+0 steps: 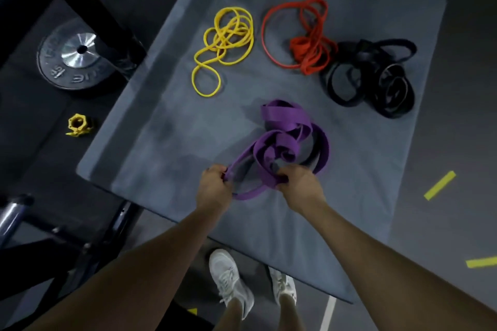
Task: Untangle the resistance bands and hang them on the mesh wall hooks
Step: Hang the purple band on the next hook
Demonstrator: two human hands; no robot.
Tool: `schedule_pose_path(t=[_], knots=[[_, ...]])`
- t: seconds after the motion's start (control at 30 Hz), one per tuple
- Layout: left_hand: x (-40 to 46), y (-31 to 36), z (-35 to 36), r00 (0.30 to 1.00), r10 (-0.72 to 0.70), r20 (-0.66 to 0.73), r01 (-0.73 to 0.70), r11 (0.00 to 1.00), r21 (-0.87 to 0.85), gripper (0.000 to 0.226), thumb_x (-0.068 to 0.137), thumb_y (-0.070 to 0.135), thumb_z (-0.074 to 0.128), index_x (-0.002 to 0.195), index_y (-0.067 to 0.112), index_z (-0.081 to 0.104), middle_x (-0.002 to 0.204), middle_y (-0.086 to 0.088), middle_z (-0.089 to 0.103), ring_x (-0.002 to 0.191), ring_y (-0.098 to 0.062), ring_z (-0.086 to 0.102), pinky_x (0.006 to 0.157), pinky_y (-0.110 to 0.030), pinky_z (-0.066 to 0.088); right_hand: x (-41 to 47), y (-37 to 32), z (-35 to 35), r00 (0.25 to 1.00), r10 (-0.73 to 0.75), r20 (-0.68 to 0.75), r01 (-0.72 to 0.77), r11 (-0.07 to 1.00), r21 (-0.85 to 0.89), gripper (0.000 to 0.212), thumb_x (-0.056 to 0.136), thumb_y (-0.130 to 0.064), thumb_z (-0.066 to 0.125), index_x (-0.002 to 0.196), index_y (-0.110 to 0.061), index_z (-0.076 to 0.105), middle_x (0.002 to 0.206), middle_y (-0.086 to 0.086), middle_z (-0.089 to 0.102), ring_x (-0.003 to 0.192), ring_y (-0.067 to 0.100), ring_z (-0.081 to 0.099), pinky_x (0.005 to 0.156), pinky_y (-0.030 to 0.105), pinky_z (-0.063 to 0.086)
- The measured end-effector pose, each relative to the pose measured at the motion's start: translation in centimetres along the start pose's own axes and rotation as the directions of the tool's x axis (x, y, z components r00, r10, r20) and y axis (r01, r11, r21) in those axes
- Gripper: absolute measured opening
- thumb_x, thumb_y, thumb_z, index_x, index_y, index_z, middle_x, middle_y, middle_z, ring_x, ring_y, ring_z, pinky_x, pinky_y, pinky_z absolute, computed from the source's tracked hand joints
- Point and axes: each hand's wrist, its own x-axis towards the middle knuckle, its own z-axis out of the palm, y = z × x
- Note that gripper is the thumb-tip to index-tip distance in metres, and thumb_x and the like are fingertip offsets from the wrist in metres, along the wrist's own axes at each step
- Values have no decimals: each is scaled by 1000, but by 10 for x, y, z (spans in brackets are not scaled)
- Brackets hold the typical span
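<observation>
A tangled purple band (282, 140) lies on the grey mat (166, 142) just in front of me. My left hand (213, 188) pinches a loop at its near left end. My right hand (300, 183) grips another strand at the near right of the tangle. Farther back on the mat lie a thin yellow band (223, 45), a red-orange band (301, 37) and a heap of black bands (373, 78), each coiled on itself. The mesh wall and its hooks are out of view.
A weight plate (72, 59) and a yellow barbell collar (78, 125) lie on the dark floor to the left, beside black rack legs (102, 8). Yellow tape strips (439, 185) mark the floor at right. My white shoes (231, 279) stand at the mat's near edge.
</observation>
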Motion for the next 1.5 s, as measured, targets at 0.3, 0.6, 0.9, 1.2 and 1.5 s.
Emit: schedule_pose_path(t=[0.3,0.6,0.9,1.2,1.5], knots=[[-44,103,-119,990,69,-122,-70,997,-10,17,82,3,55,93,-5,66,99,-23,65,97,-33,60,69,-28,34,-26,-85,-126,973,-229,-26,231,970,77,17,85,-12,60,101,-9,62,99,12,61,95,23,57,74,27,35],[-151,156,-286,918,42,-394,-70,996,-57,15,90,16,54,89,8,68,87,-12,61,87,-24,58,67,-22,35,-101,-214,-244,892,-447,-65,450,869,206,23,81,-10,65,66,-11,48,67,3,47,69,18,44,59,28,32],[-252,159,-422,819,-101,-564,-158,907,-391,27,66,30,57,75,4,57,84,-25,65,76,-36,67,66,-46,60,-214,-345,-313,679,-730,-81,730,658,185,20,80,-6,68,70,-11,52,66,8,53,62,19,51,56,26,44],[-373,155,-529,776,43,-630,-389,819,-422,19,78,29,63,79,11,64,87,-10,64,89,-24,56,75,-32,44,-297,-446,-345,639,-742,-203,734,510,448,18,86,-13,65,71,-4,63,51,-1,63,54,17,58,54,24,48],[-431,130,-580,769,213,-603,-214,974,72,30,74,32,77,90,10,66,88,-7,64,81,-19,59,72,-29,43,-337,-498,-347,523,-805,-280,830,405,384,28,88,-16,65,62,-11,56,41,-6,54,34,-1,47,37,11,34]])
